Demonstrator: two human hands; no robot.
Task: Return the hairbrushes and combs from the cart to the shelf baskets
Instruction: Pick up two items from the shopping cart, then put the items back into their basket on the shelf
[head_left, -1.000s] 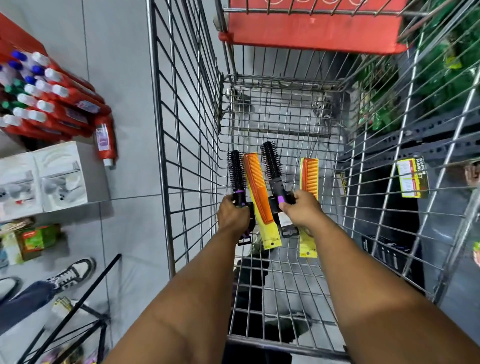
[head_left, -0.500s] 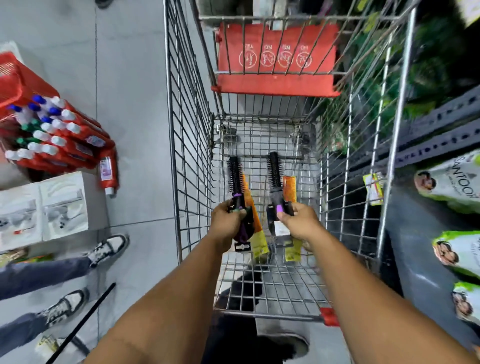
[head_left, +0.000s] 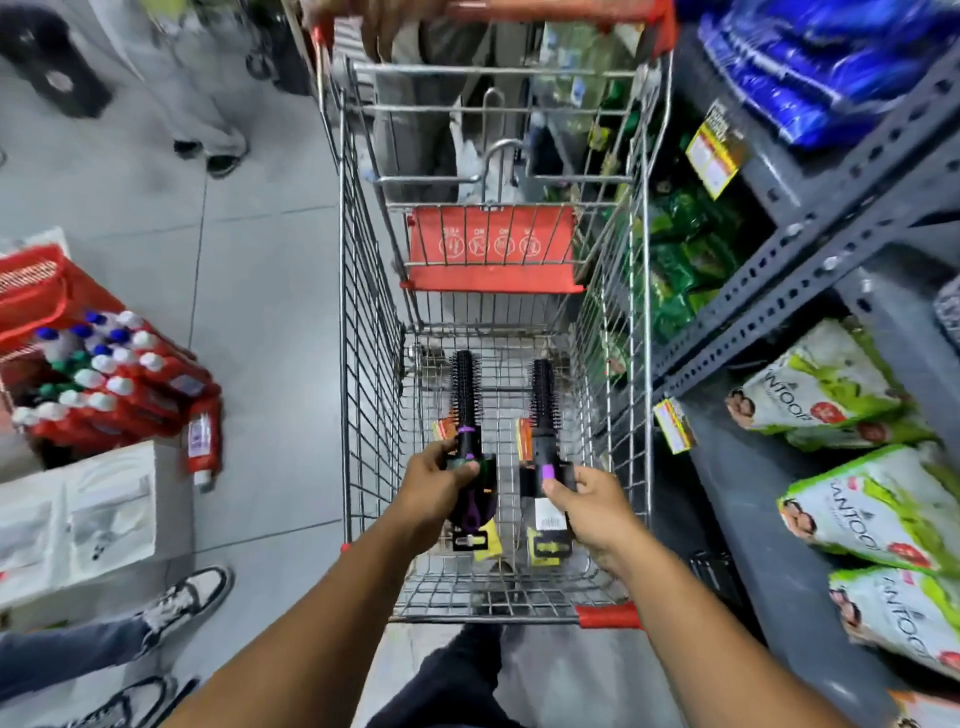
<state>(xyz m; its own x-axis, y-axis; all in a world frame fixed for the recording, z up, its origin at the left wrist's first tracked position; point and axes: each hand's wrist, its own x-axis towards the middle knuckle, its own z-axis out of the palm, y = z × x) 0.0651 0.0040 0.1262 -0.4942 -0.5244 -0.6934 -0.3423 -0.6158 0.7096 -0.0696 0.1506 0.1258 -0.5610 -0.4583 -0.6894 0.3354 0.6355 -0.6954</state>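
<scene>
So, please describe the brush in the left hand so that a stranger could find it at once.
Look inside the silver wire shopping cart. Two round black bristle hairbrushes stand upright there, one per hand. The left hand grips the round black hairbrush with a thin purple ring below its bristles and a purple handle; the other brush has a purple button.

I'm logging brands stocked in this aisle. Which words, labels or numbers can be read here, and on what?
"ANTOO": part of a brand name, cut off, on the green and white bags on the right-hand shelf.
Red cart flap: round icons, captions blurred.
Yellow shelf tags, brush cards, red bottles: too small or blurred.
</scene>
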